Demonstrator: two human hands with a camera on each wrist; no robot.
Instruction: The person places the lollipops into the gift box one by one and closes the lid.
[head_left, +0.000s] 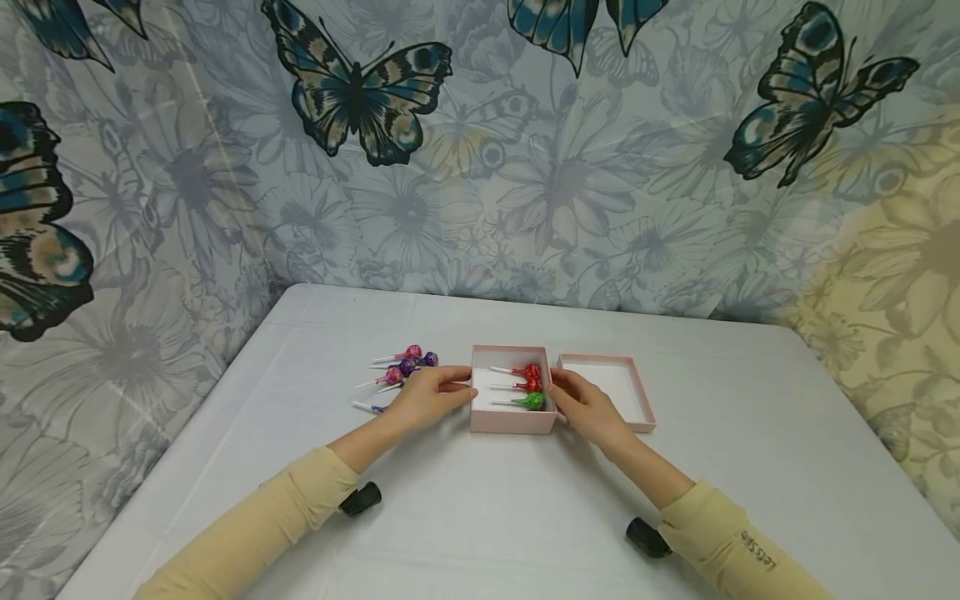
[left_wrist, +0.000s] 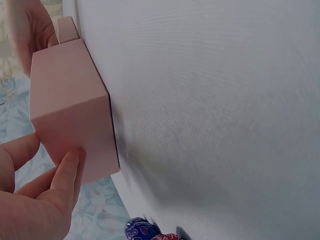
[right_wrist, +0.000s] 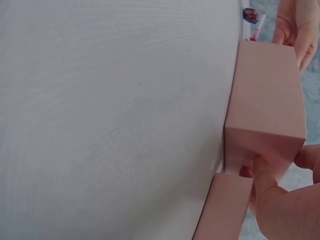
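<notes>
An uncovered pink box (head_left: pixel 513 422) with a white inside stands on the table between both hands. Red lollipops (head_left: pixel 532 372) and a green lollipop (head_left: pixel 534 402) lie in it, sticks toward the left. My left hand (head_left: pixel 427 398) touches the box's left side with fairly straight fingers, its thumb at the rim. In the left wrist view, those fingertips (left_wrist: pixel 72 155) rest against the side wall. On the opposite side, my right hand (head_left: pixel 592 408) has its fingers against the wall and thumb near the top edge. In the right wrist view, a finger (right_wrist: pixel 265 172) presses that wall.
The pink lid (head_left: pixel 643 392) lies with its white inside up, just right of the box. Several pink and purple lollipops (head_left: pixel 407 367) lie in a loose group left of the box. The white table (head_left: pixel 480 533) meets a butterfly-patterned backdrop (head_left: pixel 465 225) behind.
</notes>
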